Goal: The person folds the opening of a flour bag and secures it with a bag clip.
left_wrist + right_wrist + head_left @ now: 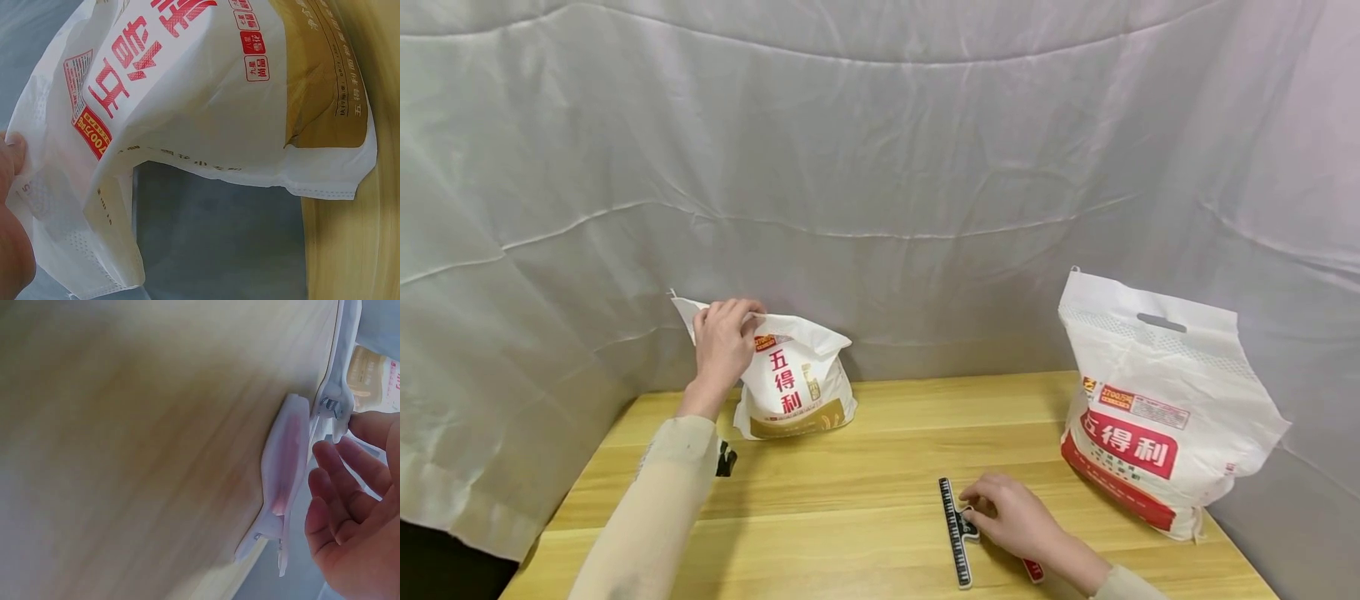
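At the left, my left hand [726, 343] grips the gathered top of a white flour bag [808, 379] with red lettering and a gold band. The bag's top edge is folded and bent in the left wrist view, where only part of the hand [14, 219] shows. Lower right in the head view, the thumb and index finger of my right hand [1011, 517] pinch the handle of a black piano-key bag clip [957, 533], which lies on the table. A red clip [1033, 571] lies under that hand, mostly hidden; its pale side [287, 456] shows in the right wrist view.
A second white flour bag [1138, 417] with a red band and a cut-out handle stands at the right of the wooden table [835, 517]. Beside my left sleeve lies a small black item [726, 460], partly covered. Grey cloth [880, 167] hangs behind the table.
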